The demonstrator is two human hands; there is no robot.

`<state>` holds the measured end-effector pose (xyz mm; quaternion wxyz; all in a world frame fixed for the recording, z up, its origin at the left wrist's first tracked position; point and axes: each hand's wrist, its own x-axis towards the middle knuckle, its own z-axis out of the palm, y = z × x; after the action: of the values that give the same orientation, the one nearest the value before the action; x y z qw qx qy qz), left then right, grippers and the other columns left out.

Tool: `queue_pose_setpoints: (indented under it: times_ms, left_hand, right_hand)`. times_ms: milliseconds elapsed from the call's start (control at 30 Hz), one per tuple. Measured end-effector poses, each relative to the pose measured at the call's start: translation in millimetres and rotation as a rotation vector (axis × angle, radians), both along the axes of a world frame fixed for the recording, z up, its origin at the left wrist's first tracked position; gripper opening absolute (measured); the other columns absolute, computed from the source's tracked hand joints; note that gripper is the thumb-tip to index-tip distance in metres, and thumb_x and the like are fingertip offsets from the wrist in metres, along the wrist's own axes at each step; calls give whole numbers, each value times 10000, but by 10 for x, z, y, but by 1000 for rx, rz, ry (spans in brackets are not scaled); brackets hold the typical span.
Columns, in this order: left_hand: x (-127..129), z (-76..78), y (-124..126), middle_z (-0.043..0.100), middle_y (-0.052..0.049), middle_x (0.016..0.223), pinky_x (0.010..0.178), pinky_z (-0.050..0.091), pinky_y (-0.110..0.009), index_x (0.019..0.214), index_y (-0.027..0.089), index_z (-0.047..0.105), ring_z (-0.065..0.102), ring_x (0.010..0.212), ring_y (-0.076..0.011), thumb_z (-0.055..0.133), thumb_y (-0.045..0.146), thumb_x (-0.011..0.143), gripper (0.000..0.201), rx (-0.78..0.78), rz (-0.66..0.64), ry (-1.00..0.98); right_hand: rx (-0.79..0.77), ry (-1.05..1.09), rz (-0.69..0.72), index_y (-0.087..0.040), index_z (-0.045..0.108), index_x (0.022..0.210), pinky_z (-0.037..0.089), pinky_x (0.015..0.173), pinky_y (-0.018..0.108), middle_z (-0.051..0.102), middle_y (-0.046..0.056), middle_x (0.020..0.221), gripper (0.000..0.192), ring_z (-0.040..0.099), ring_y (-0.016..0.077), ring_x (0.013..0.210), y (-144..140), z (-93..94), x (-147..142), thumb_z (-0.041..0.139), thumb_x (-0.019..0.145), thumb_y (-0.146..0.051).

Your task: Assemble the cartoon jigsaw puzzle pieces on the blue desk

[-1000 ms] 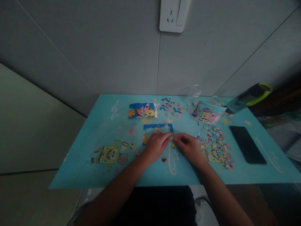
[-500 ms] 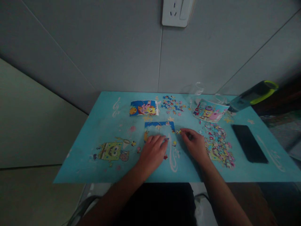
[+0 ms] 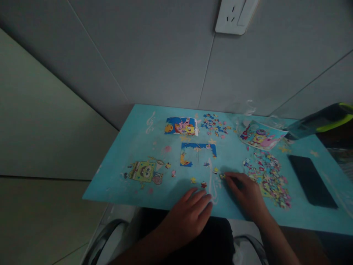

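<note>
A partly built blue puzzle frame (image 3: 197,154) lies in the middle of the turquoise table (image 3: 132,147). My right hand (image 3: 246,193) rests on the table in front of it, its fingertips pinched on a small puzzle piece (image 3: 222,176). My left hand (image 3: 190,211) hovers at the table's near edge, fingers spread and holding nothing. A few loose pieces (image 3: 203,184) lie between the hands and the frame. A heap of unsorted pieces (image 3: 268,176) sits just right of my right hand.
A reference picture card (image 3: 181,126) and a small cluster of blue pieces (image 3: 215,125) lie at the back. A printed bag (image 3: 260,137), a green-capped bottle (image 3: 320,121) and a black phone (image 3: 311,180) are on the right. A cartoon print (image 3: 145,172) marks the table's left.
Both hands drew back from the puzzle frame toward me; the left hand left the frame and now hangs at the table edge. The right hand carried a small piece along. The camera swung left.
</note>
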<state>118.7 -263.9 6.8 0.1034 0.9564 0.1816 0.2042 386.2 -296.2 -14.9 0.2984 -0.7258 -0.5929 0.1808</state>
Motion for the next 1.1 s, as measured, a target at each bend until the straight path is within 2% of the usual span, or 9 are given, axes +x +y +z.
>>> queue_pose_setpoints:
  times_ms: [100,233,400,467,600,733,900,1000,1100]
  left_hand:
    - [-201,-29,51,673,-92,1286,1143,451,-443,1151,143,674,577,1262,-229,547,164,1003,196,15,37,-12]
    - [-563,-48,320,677,-84,1293,1110,468,-448,1182,157,669,587,1242,-233,548,145,995,223,45,106,-10]
    - [-856,-111,768,681,-127,1258,1017,508,-508,1261,158,641,614,1169,-278,566,164,982,289,38,492,79]
    - [-858,-146,894,674,-124,1260,1013,506,-504,1273,170,636,612,1162,-277,585,201,979,299,9,549,113]
    - [-764,-181,1003,662,-98,1256,1018,494,-470,1245,184,647,600,1162,-257,588,187,975,277,-38,531,129]
    - [-728,-184,1022,665,-83,1222,992,494,-448,1178,197,669,605,1138,-249,610,156,958,231,-66,518,114]
    - [-756,-153,1036,697,-69,1063,937,505,-437,1034,189,674,635,1016,-243,645,157,937,106,-160,529,55]
    - [-632,-98,981,709,-27,910,852,521,-382,908,199,660,656,885,-210,638,172,948,53,-295,481,-61]
    - [-315,-13,887,725,2,890,792,532,-303,928,214,671,678,837,-170,674,193,936,22,-550,375,-239]
  right_hand:
    - [8,-46,37,-259,740,1068,562,875,455,763,67,1054,216,716,277,937,25,-18,16,602,954,-379]
    - [20,-66,100,-264,741,1064,567,857,450,756,73,1046,208,713,277,943,53,-6,6,584,962,-355]
    - [14,-85,101,-287,738,1080,565,852,457,747,67,1053,205,706,282,946,37,-14,0,591,959,-365]
    - [31,-91,72,-282,734,1072,561,859,463,747,69,1055,207,707,285,940,38,-17,-14,590,961,-381]
    - [56,-104,34,-274,724,1074,555,859,459,747,70,1047,207,707,284,931,64,-16,-73,583,968,-382]
    - [59,-57,67,-265,716,1077,551,882,452,741,72,1049,188,695,276,959,105,10,-183,585,975,-353]
    - [40,49,117,-259,726,1075,557,887,427,738,73,1043,190,690,263,978,184,130,-441,567,985,-309]
    - [19,169,169,-264,731,1069,559,877,398,735,64,1012,192,691,243,969,256,217,-642,557,999,-305]
    - [14,269,199,-258,726,1100,561,862,383,733,59,982,188,696,227,921,336,276,-773,588,989,-323]
